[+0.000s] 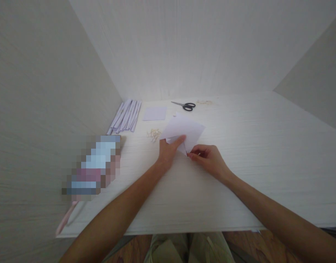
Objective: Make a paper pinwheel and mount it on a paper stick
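1. Paper [185, 129], a pale sheet partly folded, lies on the desk [252, 164] just above the middle of the frame.
2. My left hand [169, 149] rests on the sheet's lower left corner, thumb stretched across the folded flap and pressing it flat.
3. My right hand [207, 157] sits just right of the left one, its fingertips [191, 156] pressed together in a pinch on the sheet's lowest point.
4. The two hands are near each other but not touching; both forearms run in from the bottom of the frame.
5. Scissors [185, 106] with dark handles lie above the sheet, toward the back wall, well apart from my hands.
6. A small square sheet [154, 113] lies to the left of the scissors.
7. A bundle of folded strips [125, 116] lies in the upper left part of the desk, against the side wall.
8. A little heap of pale bits [154, 134] sits just left of the sheet, near my left hand.
9. A blurred-out patch covers something at the desk's left edge; I cannot tell what it is.
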A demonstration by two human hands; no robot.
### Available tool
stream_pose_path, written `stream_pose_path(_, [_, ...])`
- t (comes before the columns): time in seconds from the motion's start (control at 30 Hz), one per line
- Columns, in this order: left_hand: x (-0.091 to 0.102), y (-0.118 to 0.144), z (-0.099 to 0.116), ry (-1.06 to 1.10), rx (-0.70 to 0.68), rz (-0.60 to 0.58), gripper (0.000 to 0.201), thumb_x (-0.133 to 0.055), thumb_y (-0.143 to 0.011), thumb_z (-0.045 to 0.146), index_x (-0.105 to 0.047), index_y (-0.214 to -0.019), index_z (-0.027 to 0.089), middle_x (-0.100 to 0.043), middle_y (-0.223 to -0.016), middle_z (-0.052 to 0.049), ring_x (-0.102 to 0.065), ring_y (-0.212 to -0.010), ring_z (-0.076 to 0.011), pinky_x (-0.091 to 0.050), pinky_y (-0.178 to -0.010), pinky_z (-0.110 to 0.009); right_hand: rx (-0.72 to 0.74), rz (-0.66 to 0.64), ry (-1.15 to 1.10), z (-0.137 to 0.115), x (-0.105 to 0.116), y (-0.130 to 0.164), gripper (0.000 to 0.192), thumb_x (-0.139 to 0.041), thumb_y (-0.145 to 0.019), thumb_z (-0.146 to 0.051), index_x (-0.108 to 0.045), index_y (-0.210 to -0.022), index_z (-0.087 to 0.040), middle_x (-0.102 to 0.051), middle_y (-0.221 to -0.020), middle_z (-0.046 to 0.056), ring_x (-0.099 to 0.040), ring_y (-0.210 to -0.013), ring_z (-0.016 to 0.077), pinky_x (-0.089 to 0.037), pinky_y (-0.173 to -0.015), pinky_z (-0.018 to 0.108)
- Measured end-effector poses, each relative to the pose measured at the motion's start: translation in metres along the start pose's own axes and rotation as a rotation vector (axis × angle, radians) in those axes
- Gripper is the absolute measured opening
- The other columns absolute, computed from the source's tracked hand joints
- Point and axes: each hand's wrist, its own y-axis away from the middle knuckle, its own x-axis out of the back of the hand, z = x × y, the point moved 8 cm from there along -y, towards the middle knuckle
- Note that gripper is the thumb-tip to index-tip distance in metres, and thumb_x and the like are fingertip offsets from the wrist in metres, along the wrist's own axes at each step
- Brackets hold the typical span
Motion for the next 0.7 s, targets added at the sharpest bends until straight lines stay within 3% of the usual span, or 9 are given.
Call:
stream_pose_path(0.33, [-0.0063,0.0042,0.0039,-0.035,0.015,-0.060,0.035,-0.067,-0.055,0.028,-0.062,-0.086,0.014,-0.065,-0.086,-0.007,-0.059,-0.074,-0.0142,-0.046,-0.070,-0.027,0.091,0.029,0.002,-0.0066,0.0022,0.0008,0.011,-0.056,-0.067,-0.025,-0.061,-0.060,-0.018,-0.058,-0.056,0.000,-0.048,-0.052,0.0117,-0.035,-0.049,0.024])
stream_pose_path(0.7, [-0.0024,0.0013,-0.0004,0.009,0.004,-0.028,0.037,-0.067,-0.055,0.029,-0.061,-0.089,0.014,-0.064,-0.087,-0.007,-0.059,-0.075,-0.0151,-0.045,-0.071,-0.030,-0.026,0.056,0.033,-0.0078,0.0010,0.0026,0.017,-0.062,-0.061,-0.032,-0.057,-0.057,-0.016,-0.050,-0.049,-0.002,-0.037,-0.040,0.0061,-0.027,-0.038,0.019])
